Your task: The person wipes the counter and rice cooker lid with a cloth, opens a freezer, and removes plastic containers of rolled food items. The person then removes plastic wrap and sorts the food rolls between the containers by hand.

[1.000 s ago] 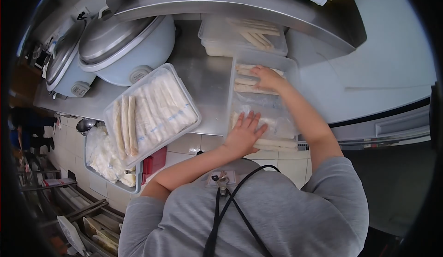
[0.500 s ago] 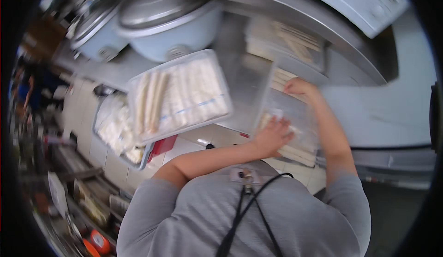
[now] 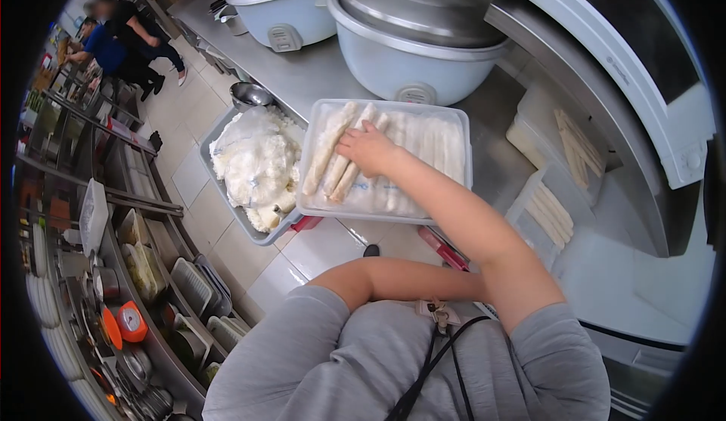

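My right hand [image 3: 366, 150] reaches across to a shallow plastic box [image 3: 463, 194]. Its fingers are curled over a long pale roll [image 3: 346, 182], which lies beside others on a layer of clear film with more rolls beneath. My left arm [image 3: 401, 279] passes under my right forearm, and its hand is hidden there. To the right, a second clear plastic box [image 3: 522, 213] holds several long pale rolls [image 3: 550, 215]. Another lidded box [image 3: 529, 119] behind it has thin tan sticks on top.
Two big rice cookers [image 3: 416, 62] stand on the steel counter [image 3: 295, 81]. A grey tub [image 3: 227, 213] of white rice with a plastic bag on it is at the left, near a metal bowl [image 3: 250, 96]. Shelves [image 3: 170, 270] hold trays and an orange scale [image 3: 132, 321]. Two people [image 3: 125, 39] stand far off.
My right hand has moved from the right-hand box to the rolls in the left box. My left hand has gone out of sight behind my right forearm. The view has turned left.
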